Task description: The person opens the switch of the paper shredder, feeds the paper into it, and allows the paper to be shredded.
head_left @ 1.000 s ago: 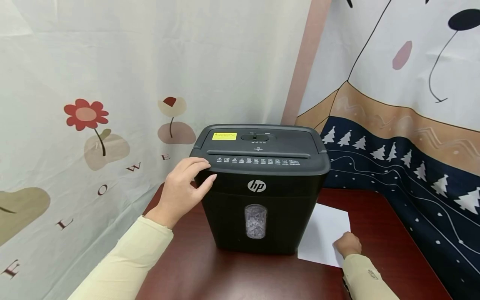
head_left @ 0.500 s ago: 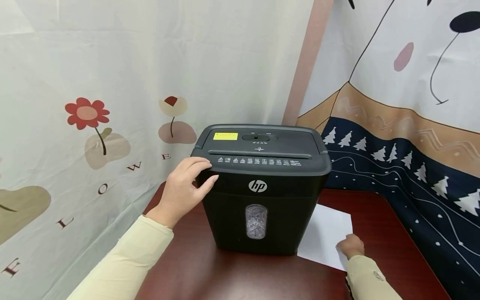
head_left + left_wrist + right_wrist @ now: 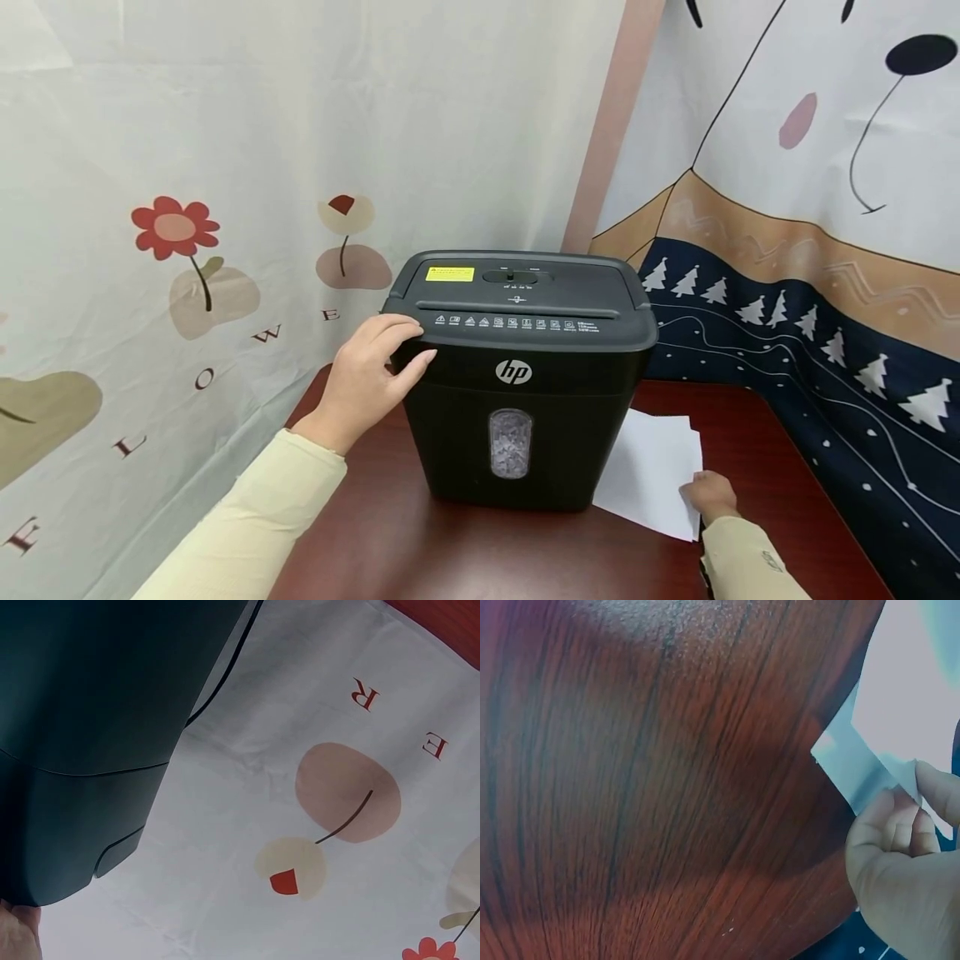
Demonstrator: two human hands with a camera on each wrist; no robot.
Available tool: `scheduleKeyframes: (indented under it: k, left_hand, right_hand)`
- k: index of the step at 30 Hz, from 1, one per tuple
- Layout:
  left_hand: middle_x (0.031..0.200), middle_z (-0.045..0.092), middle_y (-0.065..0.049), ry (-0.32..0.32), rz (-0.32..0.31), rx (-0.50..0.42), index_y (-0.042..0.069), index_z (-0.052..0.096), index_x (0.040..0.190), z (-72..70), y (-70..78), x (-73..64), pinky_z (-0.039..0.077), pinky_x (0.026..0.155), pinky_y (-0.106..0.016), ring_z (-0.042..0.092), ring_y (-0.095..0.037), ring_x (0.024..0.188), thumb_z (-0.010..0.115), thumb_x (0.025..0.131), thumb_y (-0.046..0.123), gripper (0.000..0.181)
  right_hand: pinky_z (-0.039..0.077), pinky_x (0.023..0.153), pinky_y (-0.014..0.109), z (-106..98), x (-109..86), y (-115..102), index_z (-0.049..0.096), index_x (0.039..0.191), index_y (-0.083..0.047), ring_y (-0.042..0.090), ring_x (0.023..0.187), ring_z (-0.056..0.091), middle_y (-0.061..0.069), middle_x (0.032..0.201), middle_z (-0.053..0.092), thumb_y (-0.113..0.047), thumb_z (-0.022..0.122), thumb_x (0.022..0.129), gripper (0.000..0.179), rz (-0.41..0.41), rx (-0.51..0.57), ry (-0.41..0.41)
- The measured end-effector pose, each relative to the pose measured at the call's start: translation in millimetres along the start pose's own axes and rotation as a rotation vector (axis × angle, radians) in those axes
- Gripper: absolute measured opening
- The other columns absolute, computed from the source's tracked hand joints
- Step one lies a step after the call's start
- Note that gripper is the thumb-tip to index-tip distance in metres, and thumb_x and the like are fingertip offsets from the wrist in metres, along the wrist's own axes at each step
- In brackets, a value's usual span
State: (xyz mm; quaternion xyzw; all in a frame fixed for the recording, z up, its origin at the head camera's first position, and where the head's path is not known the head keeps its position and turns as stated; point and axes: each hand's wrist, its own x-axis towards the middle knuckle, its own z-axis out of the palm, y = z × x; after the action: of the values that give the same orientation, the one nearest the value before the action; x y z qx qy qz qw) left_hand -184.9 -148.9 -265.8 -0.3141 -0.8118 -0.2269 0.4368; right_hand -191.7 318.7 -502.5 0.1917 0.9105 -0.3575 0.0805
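A black paper shredder [image 3: 517,450] stands upright, a feed slot across its top and shreds behind its small front window. My left hand [image 3: 360,379] holds its top left corner, fingers on the lid's edge and thumb against the front. In the left wrist view, only fingertips [image 3: 19,930] show at the shredder's edge. Right of the shredder lie white paper sheets [image 3: 648,471], partly hidden behind it. My right hand [image 3: 708,493] pinches the near right edge of a sheet. In the right wrist view, the upper sheet [image 3: 907,682] bends up at thumb and fingers, over a lower sheet [image 3: 851,761].
The dark red wooden table [image 3: 480,558] carries all of this. A white printed curtain [image 3: 225,125] hangs behind and to the left, and a navy cloth with trees [image 3: 795,392] hangs along the right side. A black cord [image 3: 229,671] runs beside the shredder.
My right hand has moved slightly right along with the sheet. The sheets have fanned apart, so a second edge shows. My left hand and the shredder stay put.
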Motion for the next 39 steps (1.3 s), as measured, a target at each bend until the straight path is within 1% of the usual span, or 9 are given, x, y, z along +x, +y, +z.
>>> scheduleKeyframes:
  k: [7,12,20,24,28,31,35,37,39]
  left_hand:
    - [0.098,0.067,-0.01,0.013,-0.001,-0.018,-0.001,0.069,0.095,1.8,-1.0,0.3,0.047,0.061,-0.028,0.06,-0.024,0.091,0.08,0.075,0.006,0.024]
    - [0.098,0.067,-0.01,0.005,-0.016,-0.02,-0.001,0.069,0.095,1.7,-0.7,0.5,0.049,0.067,-0.031,0.06,-0.025,0.092,0.08,0.074,0.006,0.025]
    - [0.099,0.066,-0.012,-0.02,-0.038,-0.026,-0.001,0.069,0.096,0.8,1.1,1.9,0.051,0.079,-0.035,0.06,-0.027,0.093,0.081,0.076,0.008,0.025]
    - [0.1,0.066,-0.012,-0.034,-0.048,-0.027,-0.002,0.069,0.096,0.1,2.4,2.7,0.051,0.084,-0.037,0.06,-0.027,0.094,0.081,0.076,0.009,0.025]
    - [0.1,0.066,-0.013,-0.039,-0.052,-0.025,-0.002,0.069,0.097,-0.1,3.3,3.4,0.051,0.087,-0.038,0.06,-0.027,0.094,0.081,0.076,0.009,0.025]
    - [0.1,0.066,-0.013,-0.036,-0.052,-0.031,-0.002,0.069,0.096,0.1,3.7,3.6,0.051,0.087,-0.037,0.06,-0.027,0.094,0.08,0.076,0.008,0.025]
    - [0.099,0.066,-0.013,-0.033,-0.052,-0.034,-0.001,0.069,0.096,0.2,4.0,3.5,0.051,0.086,-0.037,0.06,-0.027,0.095,0.08,0.076,0.008,0.025]
    - [0.1,0.065,-0.013,-0.034,-0.054,-0.032,-0.001,0.069,0.096,0.1,4.0,3.6,0.051,0.086,-0.037,0.06,-0.027,0.095,0.08,0.076,0.008,0.025]
    - [0.1,0.065,-0.013,-0.037,-0.057,-0.03,-0.001,0.069,0.096,0.0,3.9,3.8,0.051,0.086,-0.037,0.06,-0.027,0.096,0.08,0.076,0.008,0.025]
  right_hand:
    - [0.05,0.068,0.034,-1,0.9,7,0.043,0.119,0.023,0.034,0.086,0.052,0.034,0.105,0.048,-0.005,0.055,0.086,0.045,0.019,0.25,-0.012]
    - [0.053,0.079,0.045,-9,-6.0,3,0.037,0.126,0.025,0.04,0.094,0.054,0.041,0.115,0.045,-0.006,0.057,0.089,0.052,0.03,0.389,-0.051]
    - [0.047,0.094,0.053,-22,-12.3,-6,0.037,0.131,0.021,0.049,0.115,0.047,0.041,0.128,0.041,-0.009,0.056,0.094,0.052,0.053,0.434,-0.067]
    - [0.046,0.096,0.054,-30,-14.6,-9,0.039,0.131,0.019,0.047,0.115,0.048,0.04,0.129,0.042,-0.009,0.056,0.094,0.05,0.056,0.442,-0.058]
    - [0.05,0.09,0.048,-40,-16.7,-8,0.04,0.132,0.018,0.036,0.103,0.057,0.039,0.129,0.043,-0.012,0.059,0.093,0.053,0.044,0.448,-0.052]
    - [0.053,0.082,0.037,-51,-18.5,-7,0.039,0.133,0.017,0.025,0.093,0.059,0.038,0.129,0.043,-0.015,0.061,0.093,0.055,0.039,0.455,-0.044]
    - [0.051,0.07,0.023,-66,-20.6,-6,0.038,0.136,0.015,0.017,0.089,0.057,0.036,0.129,0.044,-0.018,0.062,0.094,0.059,0.044,0.473,-0.037]
    - [0.051,0.067,0.02,-74,-21.2,-6,0.037,0.137,0.014,0.013,0.086,0.057,0.032,0.121,0.051,-0.02,0.062,0.094,0.061,0.046,0.493,-0.037]
    - [0.051,0.065,0.018,-82,-21.6,-5,0.036,0.137,0.014,0.009,0.082,0.057,0.02,0.109,0.059,-0.022,0.064,0.093,0.063,0.043,0.518,-0.042]
